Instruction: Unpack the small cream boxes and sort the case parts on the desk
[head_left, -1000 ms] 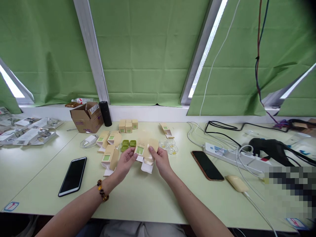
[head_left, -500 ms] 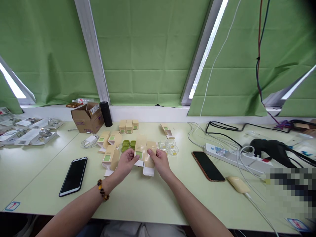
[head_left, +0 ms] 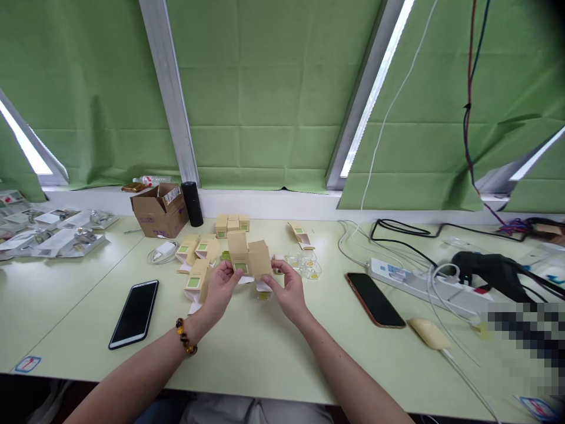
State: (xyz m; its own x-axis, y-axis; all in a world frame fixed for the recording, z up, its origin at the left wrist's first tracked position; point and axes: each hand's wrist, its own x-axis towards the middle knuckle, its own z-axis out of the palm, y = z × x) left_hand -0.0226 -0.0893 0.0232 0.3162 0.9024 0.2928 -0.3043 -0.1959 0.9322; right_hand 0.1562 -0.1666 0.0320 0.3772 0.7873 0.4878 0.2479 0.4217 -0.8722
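My left hand pinches the left edge of a partly unfolded small cardboard box, kraft-coloured outside with white inner flaps and a green label. On its right, my right hand is closed with the thumb at the lower flap; its fingertips are partly hidden. Just under the box a small clear piece with a yellowish tint shows. Behind the box a green cup is mostly covered. To the left lie several flattened or open boxes. Clear small cups stand to the right.
Small closed boxes stand at the back, near a black cylinder and a brown carton. One phone lies left, another phone right. A power strip with cables and a yellowish mouse sit further right.
The box has been tilted up and its panels spread, now standing more upright between my hands. My right fingers have shifted around its right edge. The view has moved slightly.
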